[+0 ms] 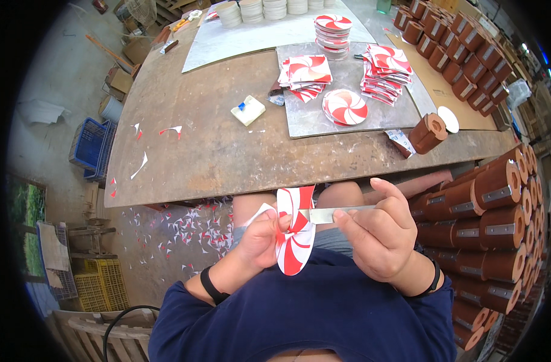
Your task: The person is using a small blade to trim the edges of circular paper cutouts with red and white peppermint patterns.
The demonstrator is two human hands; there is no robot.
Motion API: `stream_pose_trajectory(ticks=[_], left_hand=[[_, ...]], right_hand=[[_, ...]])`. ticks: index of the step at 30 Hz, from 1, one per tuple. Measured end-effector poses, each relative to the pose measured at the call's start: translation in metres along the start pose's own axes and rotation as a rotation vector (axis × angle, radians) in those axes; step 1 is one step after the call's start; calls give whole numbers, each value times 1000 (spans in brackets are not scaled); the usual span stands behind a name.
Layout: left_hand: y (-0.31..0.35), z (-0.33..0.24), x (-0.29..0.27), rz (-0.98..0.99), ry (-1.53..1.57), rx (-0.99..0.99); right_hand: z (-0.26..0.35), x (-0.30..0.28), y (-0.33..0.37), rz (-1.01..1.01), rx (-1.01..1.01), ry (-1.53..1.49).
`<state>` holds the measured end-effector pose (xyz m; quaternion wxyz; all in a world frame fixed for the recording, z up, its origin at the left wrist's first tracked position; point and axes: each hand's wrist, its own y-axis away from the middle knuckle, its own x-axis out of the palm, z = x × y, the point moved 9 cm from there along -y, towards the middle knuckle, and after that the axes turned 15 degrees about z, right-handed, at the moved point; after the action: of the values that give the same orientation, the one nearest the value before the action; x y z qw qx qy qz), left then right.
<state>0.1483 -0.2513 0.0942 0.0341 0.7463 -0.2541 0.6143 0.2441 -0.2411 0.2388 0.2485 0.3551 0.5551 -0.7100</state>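
My left hand (258,242) is closed on a red-and-white swirl disc (294,259), held nearly edge-on above my lap. A white paper flap (262,212) stands out beside its fingers. My right hand (381,235) grips a flat metal blade (325,215), thumb along it, index finger raised. The blade's tip meets the disc near its middle; whether it cuts in or only touches, I cannot tell. On a grey board lie a flat swirl disc (346,107), a round stack of discs (332,37) and two piles of square swirl sheets (307,70).
The wooden table's front edge (227,192) runs just beyond my hands. A white block (248,110) and paper scraps lie on it. Brown notched cylinders (492,223) are stacked close at my right; one more (428,134) stands on the table. Offcuts (197,235) litter the floor.
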Motion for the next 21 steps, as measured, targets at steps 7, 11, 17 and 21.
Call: stream_pose_trajectory(ticks=[7, 11, 17, 21], left_hand=[[5, -1, -5, -114, -90, -10], [4, -4, -2, -80, -150, -16], [-2, -3, 9, -37, -223, -113], [-2, -4, 11, -27, -323, -163]], right_hand=[[-4, 3, 1, 30, -1, -33], [-6, 6, 2, 55, 5, -93], [-9, 9, 5, 71, 46, -179], [-11, 13, 7, 96, 66, -222]])
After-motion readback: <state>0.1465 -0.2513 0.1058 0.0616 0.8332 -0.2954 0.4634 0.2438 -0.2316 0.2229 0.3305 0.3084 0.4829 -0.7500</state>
